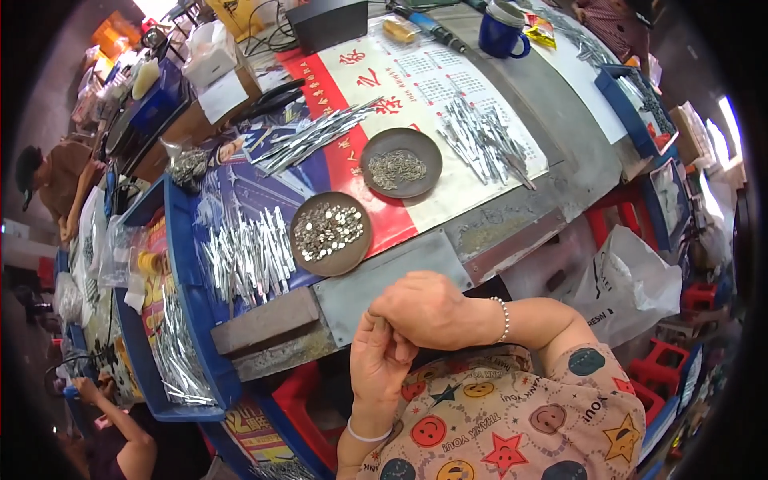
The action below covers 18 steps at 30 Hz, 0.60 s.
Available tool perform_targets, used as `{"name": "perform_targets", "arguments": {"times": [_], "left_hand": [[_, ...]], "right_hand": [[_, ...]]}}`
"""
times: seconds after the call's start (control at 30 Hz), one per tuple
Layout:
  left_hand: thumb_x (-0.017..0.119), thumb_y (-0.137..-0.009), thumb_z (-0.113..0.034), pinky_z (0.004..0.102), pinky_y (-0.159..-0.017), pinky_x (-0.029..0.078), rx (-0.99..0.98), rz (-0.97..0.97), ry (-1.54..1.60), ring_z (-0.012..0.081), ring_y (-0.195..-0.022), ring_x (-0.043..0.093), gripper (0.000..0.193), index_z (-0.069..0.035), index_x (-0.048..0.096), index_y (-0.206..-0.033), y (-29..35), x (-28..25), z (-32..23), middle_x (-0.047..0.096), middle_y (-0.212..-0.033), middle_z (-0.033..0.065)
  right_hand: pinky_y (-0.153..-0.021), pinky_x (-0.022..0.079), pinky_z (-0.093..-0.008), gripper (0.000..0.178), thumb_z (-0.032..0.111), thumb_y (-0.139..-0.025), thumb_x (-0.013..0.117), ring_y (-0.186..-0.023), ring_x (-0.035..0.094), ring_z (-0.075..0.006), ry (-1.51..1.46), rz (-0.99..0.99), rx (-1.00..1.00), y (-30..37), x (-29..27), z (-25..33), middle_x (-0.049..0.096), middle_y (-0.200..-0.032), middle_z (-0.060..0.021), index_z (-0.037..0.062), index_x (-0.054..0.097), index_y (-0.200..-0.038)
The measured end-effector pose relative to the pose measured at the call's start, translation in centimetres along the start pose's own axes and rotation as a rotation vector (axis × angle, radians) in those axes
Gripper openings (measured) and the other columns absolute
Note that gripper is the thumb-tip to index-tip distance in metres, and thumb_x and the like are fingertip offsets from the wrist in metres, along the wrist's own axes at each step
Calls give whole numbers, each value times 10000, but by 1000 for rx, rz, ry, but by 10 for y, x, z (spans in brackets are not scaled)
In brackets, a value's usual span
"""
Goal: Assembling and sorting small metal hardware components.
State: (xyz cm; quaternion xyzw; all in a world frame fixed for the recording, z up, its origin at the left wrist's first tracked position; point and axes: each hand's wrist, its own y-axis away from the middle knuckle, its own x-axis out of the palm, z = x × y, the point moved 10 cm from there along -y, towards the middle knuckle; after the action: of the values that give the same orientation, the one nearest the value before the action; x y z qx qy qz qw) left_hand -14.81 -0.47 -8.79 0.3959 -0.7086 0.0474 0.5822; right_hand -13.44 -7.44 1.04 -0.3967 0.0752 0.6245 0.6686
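Observation:
My left hand (378, 358) and my right hand (426, 309) meet just in front of the bench edge, fingers bent and pressed together. Whatever they hold, if anything, is hidden between the fingers. Beyond them, a round brown dish (346, 260) carries small shiny silver discs. A second brown dish (433, 152) behind it has many tiny thin metal pieces. Slim silver metal strips (254, 254) lie in a heap left of the dishes. Further bundles of strips (324, 134) rest at the back left, and more strips (484, 144) lie to the right.
A blue tray (210, 352) of metal strips stands at the left. A wooden block (268, 320) lies along the bench edge. Toward the back are a blue mug (498, 36) and a black box (328, 24). A white plastic bag (632, 280) hangs at right. Other people work at far left.

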Motion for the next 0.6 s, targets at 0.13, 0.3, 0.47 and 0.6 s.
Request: {"name": "perform_targets", "arguments": {"times": [0.13, 0.3, 0.47, 0.6], "left_hand": [[534, -950, -204, 240, -509, 391, 75, 46, -118, 115, -535, 471, 120, -84, 526, -950, 0, 10, -4, 533, -704, 34], [511, -960, -163, 247, -499, 393, 38, 71, -111, 133, -521, 479, 108, -75, 492, -902, -1, 28, 10, 532, -692, 58], [495, -962, -218, 229, -415, 364, 89, 27, -159, 108, -463, 446, 185, -62, 470, -865, 2, 8, 8, 482, -648, 41], [489, -942, -99, 202, -478, 347, 59, -110, -236, 60, -502, 438, 84, -96, 566, -910, 12, 23, 8, 550, -721, 12]], "right_hand": [[-638, 494, -380, 208, 97, -820, 581, -718, 616, -316, -12, 119, 98, 1, 4, -9, 602, -787, -117, 30, 533, -1011], [-659, 486, -377, 162, 174, -904, 554, -764, 616, -343, -452, 38, 352, 14, -33, -28, 611, -838, -166, 32, 518, -971], [-587, 460, -392, 126, 129, -873, 587, -680, 561, -359, -269, -91, 135, 21, -32, -4, 530, -757, -154, 18, 528, -870], [-567, 453, -401, 108, 94, -832, 601, -651, 548, -342, -103, -251, 37, 26, -33, 9, 504, -736, -136, 24, 519, -837]]}}
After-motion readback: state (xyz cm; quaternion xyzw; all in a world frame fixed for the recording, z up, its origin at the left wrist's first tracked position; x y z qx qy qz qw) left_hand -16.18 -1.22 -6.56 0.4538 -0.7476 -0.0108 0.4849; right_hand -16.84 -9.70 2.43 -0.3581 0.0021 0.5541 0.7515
